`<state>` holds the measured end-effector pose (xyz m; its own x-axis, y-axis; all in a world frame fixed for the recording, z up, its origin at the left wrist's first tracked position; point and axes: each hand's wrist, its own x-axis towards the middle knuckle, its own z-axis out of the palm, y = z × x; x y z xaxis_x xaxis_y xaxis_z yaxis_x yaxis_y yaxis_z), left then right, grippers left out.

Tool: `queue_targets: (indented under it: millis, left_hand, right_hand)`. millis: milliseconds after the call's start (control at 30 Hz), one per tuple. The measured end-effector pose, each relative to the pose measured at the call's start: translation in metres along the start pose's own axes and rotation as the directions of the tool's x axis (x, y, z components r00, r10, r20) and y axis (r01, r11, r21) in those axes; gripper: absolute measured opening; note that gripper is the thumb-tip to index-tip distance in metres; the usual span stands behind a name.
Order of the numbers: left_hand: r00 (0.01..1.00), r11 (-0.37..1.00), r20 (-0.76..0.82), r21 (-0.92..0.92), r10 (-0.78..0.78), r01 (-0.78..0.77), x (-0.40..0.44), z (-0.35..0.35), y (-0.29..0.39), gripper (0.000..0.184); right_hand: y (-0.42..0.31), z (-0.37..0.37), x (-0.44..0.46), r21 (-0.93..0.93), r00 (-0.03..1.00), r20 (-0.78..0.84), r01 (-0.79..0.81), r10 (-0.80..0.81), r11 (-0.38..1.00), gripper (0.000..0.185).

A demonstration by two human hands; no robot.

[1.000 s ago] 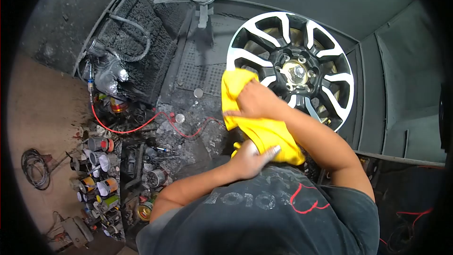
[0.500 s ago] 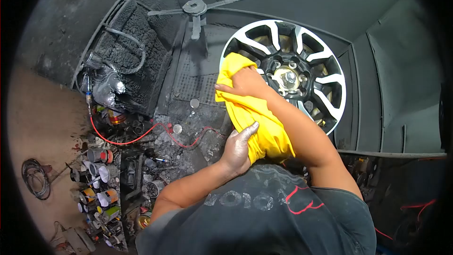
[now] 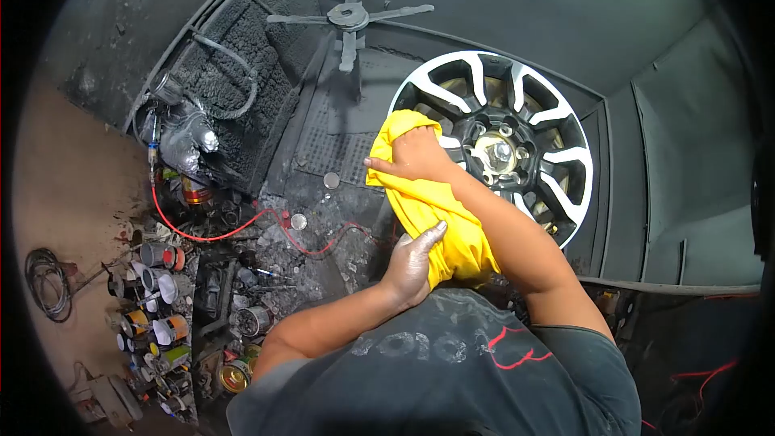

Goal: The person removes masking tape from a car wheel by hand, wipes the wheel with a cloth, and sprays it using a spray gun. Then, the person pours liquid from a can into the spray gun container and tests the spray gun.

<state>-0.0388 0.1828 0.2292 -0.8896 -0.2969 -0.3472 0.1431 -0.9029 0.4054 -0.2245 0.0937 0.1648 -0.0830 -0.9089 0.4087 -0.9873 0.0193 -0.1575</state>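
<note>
Head view: the yellow cloth slants from the alloy wheel's left edge down to your shirt.
Your right hand, nearer the hub, grips its upper end at the spokes, fingers curled together, thumb out across the folds; your left hand clasps the lower part, thumb on top, other fingers mostly hidden. Well left, cans crowd together, a gold-rimmed tin nearer your left arm; you cannot tell their contents.
</note>
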Motion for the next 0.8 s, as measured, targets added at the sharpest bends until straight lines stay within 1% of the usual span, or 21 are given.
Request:
queue_targets:
  millis: [33,67,100,133,167,200,233,267,333,400,433,467,500,533,567,600,633,667,700,733,800]
  left_hand:
    - [1.0,1.0,0.0,0.015,0.002,-0.002,-0.002,-0.002,0.002,0.042]
    - [1.0,1.0,0.0,0.029,0.006,-0.006,-0.003,-0.003,0.003,0.042]
    - [0.999,0.996,0.033,0.083,-0.013,0.01,-0.005,-0.006,0.0,0.041]
    - [1.0,0.997,0.029,0.081,-0.01,0.008,-0.008,-0.009,-0.003,0.041]
    - [0.994,0.984,0.099,0.178,-0.034,0.016,-0.011,-0.011,-0.005,0.041]
    - [0.984,0.962,0.166,0.274,-0.065,0.017,-0.012,-0.014,-0.006,0.041]
    - [0.97,0.948,0.203,0.312,-0.134,0.066,-0.015,-0.011,0.002,0.04]
    - [0.972,0.949,0.197,0.309,-0.131,0.065,-0.015,-0.012,0.0,0.04]
    - [0.961,0.867,0.259,0.497,-0.096,-0.047,-0.014,-0.017,-0.008,0.038]
    - [0.961,0.854,0.266,0.514,-0.074,-0.077,-0.007,-0.017,-0.012,0.036]
    - [0.989,0.936,0.143,0.343,0.029,-0.077,-0.003,-0.014,-0.014,0.037]
    - [0.994,0.981,-0.001,0.162,0.106,-0.105,0.002,-0.011,-0.014,0.037]
    - [0.996,0.997,-0.045,0.016,0.077,-0.076,0.004,0.0,-0.002,0.039]
    - [0.997,0.997,-0.042,0.02,0.071,-0.07,0.004,0.001,0.0,0.039]
    - [0.998,0.998,-0.03,0.014,0.057,-0.057,0.004,0.001,0.002,0.039]
    - [0.999,0.999,-0.017,0.008,0.042,-0.042,0.004,0.001,0.004,0.04]
    - [1.0,0.997,-0.004,0.075,0.019,-0.018,0.0,0.002,-0.001,0.04]
    - [1.0,0.997,-0.003,0.069,0.018,-0.018,-0.002,0.001,-0.003,0.04]
    - [0.998,0.992,0.023,0.106,-0.064,0.062,-0.004,-0.001,-0.006,0.04]
    - [0.989,0.981,0.044,0.143,-0.142,0.134,-0.005,-0.003,-0.007,0.04]
    - [0.991,0.986,0.05,0.114,-0.128,0.121,-0.009,-0.004,-0.009,0.041]
  right_hand:
    - [-0.002,-0.005,-0.004,0.004,1.0,-0.001,-0.006,0.006,1.0,0.091]
    - [-0.001,-0.014,-0.011,0.038,0.984,0.179,-0.028,0.02,0.999,0.091]
    - [-0.002,-0.026,-0.017,0.067,0.935,0.354,-0.049,0.022,0.997,0.091]
    - [-0.003,-0.031,-0.025,0.052,0.89,0.455,-0.047,0.018,0.998,0.088]
    - [-0.008,-0.035,-0.038,0.07,0.952,0.301,0.035,-0.055,0.997,0.086]
    - [-0.013,-0.039,-0.05,0.077,0.982,0.138,0.118,-0.128,0.99,0.085]
    - [-0.022,-0.053,-0.056,0.165,0.974,0.18,0.106,-0.136,0.981,0.086]
    - [-0.027,-0.063,-0.059,0.194,0.964,0.229,0.09,-0.134,0.977,0.087]
    - [-0.03,-0.064,-0.057,0.203,0.956,0.224,0.143,-0.188,0.969,0.083]
    - [-0.021,-0.043,-0.036,0.139,0.905,0.382,0.142,-0.185,0.98,0.083]
    - [-0.02,-0.043,-0.022,0.102,0.941,0.318,0.083,-0.112,0.991,0.084]
    - [-0.018,-0.048,0.004,0.064,0.843,0.538,-0.061,0.017,0.996,0.081]
    - [-0.01,-0.029,0.008,0.078,0.941,0.339,-0.052,0.022,0.996,0.085]
    - [-0.006,-0.016,0.009,0.085,0.992,0.122,-0.035,0.025,0.996,0.088]
    - [-0.001,-0.008,0.001,0.03,0.981,0.191,-0.04,0.033,0.999,0.085]
    - [0.001,-0.012,-0.009,0.028,0.981,0.189,-0.048,0.042,0.998,0.085]
    - [0.006,-0.02,-0.024,0.102,0.973,0.218,-0.106,0.082,0.989,0.084]
    - [0.01,-0.029,-0.038,0.174,0.961,0.253,-0.161,0.114,0.971,0.082]
    - [0.013,-0.044,-0.046,0.169,0.908,0.357,-0.294,0.219,0.941,0.081]
    - [0.021,-0.039,-0.056,0.105,0.989,0.03,-0.144,0.142,0.984,0.083]
    - [0.026,-0.043,-0.066,0.092,0.94,0.231,-0.276,0.249,0.957,0.084]
